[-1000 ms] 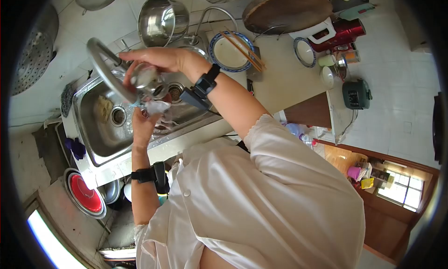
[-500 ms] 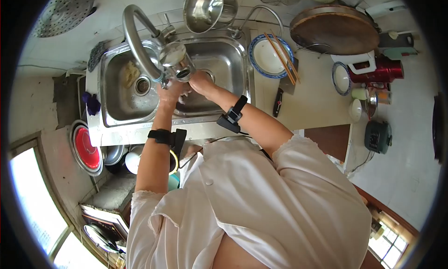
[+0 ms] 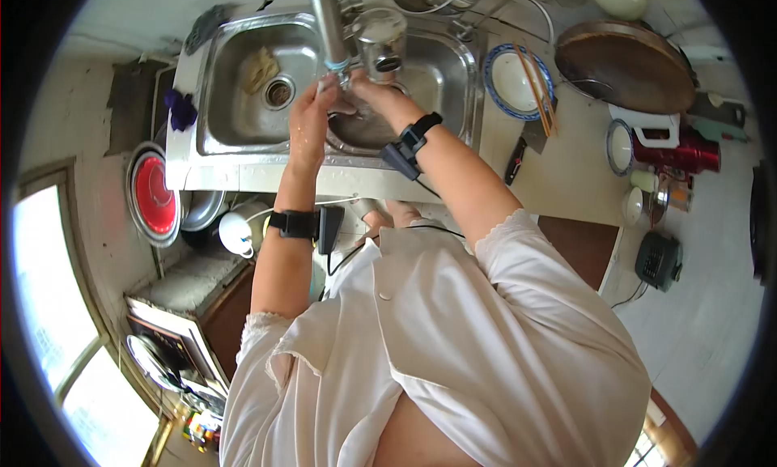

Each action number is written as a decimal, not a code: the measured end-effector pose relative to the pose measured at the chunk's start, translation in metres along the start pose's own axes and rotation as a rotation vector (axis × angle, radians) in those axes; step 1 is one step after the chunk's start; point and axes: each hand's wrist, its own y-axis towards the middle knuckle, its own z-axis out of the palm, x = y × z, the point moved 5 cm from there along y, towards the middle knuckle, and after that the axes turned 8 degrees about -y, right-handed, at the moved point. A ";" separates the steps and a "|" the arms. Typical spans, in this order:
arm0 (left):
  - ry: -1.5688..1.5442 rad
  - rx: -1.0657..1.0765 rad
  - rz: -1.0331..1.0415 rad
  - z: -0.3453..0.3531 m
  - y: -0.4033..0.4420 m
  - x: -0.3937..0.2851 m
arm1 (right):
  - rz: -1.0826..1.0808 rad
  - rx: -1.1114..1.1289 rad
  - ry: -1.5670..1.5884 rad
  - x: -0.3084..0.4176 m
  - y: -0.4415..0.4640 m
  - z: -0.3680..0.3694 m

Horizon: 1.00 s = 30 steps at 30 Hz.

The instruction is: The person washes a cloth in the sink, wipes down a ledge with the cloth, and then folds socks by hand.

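Observation:
Both my hands are under the faucet point(image 3: 327, 30), over the divider and right basin of the steel double sink point(image 3: 212, 87). Wet, with drops on its skin, my left hand point(image 3: 309, 117) has its fingers curled. A pale, pinkish piece point(image 3: 343, 106) shows between and below the hands; I cannot make out its kind. Close beside it, my right hand point(image 3: 376, 95) reaches in, its fingertips partly hidden behind the faucet's end. A clear cylinder with a metallic lower part point(image 3: 380, 42), perhaps a faucet filter, is just beyond the right hand.
A yellowish clump point(image 3: 261, 70) lies in the left basin near the drain point(image 3: 279, 92). On the right counter are a blue-rimmed bowl point(image 3: 495, 91) with chopsticks point(image 3: 534, 87) across it, a knife point(image 3: 515, 161) and a large round brown lid or board point(image 3: 627, 66). Red basin point(image 3: 155, 196) at left.
The camera view has shifted, so sink and counter appear higher and further right. My hands have drawn slightly apart, and the left hand shows more of its back.

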 end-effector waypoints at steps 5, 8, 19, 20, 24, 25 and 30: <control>-0.267 -0.041 0.043 -0.011 -0.012 -0.026 | -0.033 0.208 -0.324 -0.029 0.024 0.019; -0.318 0.005 0.020 -0.014 -0.016 -0.027 | 0.135 0.325 -0.205 -0.029 0.015 0.016; -0.196 -0.375 0.005 -0.112 -0.019 0.056 | 0.297 0.027 0.069 -0.037 -0.037 -0.012; 0.240 -0.392 0.144 -0.114 -0.019 0.052 | 0.158 0.060 -0.265 -0.055 -0.032 -0.017; 0.784 -0.323 0.120 -0.088 -0.014 0.078 | 0.258 0.210 -0.622 -0.123 -0.026 -0.007; 0.851 -0.311 0.058 -0.083 -0.014 0.078 | 0.235 0.321 -0.582 -0.081 -0.033 0.004; 1.031 -0.415 0.203 -0.083 -0.015 0.098 | 0.167 0.603 -0.882 -0.174 -0.025 0.069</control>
